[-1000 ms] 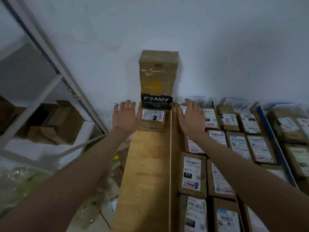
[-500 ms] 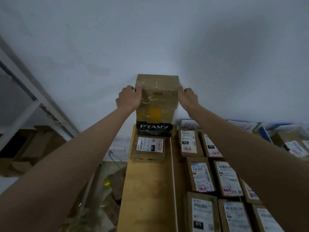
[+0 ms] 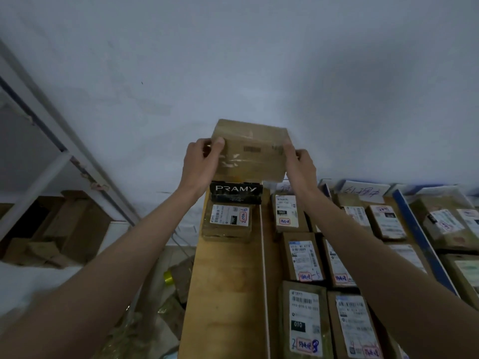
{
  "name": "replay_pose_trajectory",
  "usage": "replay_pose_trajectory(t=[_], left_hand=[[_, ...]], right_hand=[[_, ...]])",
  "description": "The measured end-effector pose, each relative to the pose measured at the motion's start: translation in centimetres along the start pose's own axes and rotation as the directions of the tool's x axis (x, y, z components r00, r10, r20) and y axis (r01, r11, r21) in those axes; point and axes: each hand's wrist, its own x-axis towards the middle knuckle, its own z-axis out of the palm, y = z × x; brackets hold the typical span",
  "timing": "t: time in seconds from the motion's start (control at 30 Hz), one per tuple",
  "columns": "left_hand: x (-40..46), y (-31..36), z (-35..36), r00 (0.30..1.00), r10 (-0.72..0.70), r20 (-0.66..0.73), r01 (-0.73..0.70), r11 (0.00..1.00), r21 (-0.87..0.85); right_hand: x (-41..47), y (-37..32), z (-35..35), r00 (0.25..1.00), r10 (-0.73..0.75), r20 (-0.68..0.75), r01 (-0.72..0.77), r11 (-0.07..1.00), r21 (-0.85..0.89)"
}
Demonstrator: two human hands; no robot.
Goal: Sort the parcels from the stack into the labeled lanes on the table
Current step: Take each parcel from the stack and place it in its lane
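Head view: left hand [image 3: 201, 161] and right hand [image 3: 300, 164] clasp the taped cardboard parcel [image 3: 251, 151] by its ends; stiff, probably light, tape slick.

We record the box [image 3: 252, 151] between our two hands as dull brown cardboard with glossy clear tape streaks and a small dark printed strip. Just below our grip, a black box [image 3: 236, 192] carries white PRAMY lettering. Under it, a brown parcel [image 3: 227, 222] bears a white label with black barcode and red-outlined stamp. The table [image 3: 225, 294] below is yellowish wood.
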Motion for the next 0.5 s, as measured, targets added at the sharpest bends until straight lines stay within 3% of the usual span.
replay_pose_trajectory(t=[0.23,0.37,0.5], left_hand=[[-8.8,0.4,0.5,0.938,0.164,0.304,-0.168,0.986,-0.014],[-11.6,0.5,2.0,0.963,0.125,0.237,-0.149,0.985,0.086],[-14.0,1.5,3.6,0.958,0.067,0.280,-0.117,0.979,0.168]], right_hand=[[-6.3,3.9,-7.9,0.934,0.344,0.101,-0.355,0.925,0.133],[-9.7,5.5,-11.0,0.947,0.289,0.142,-0.309,0.939,0.150],[-13.0,7.9,-13.6,0.970,0.140,0.198,-0.139,0.990,-0.020]])
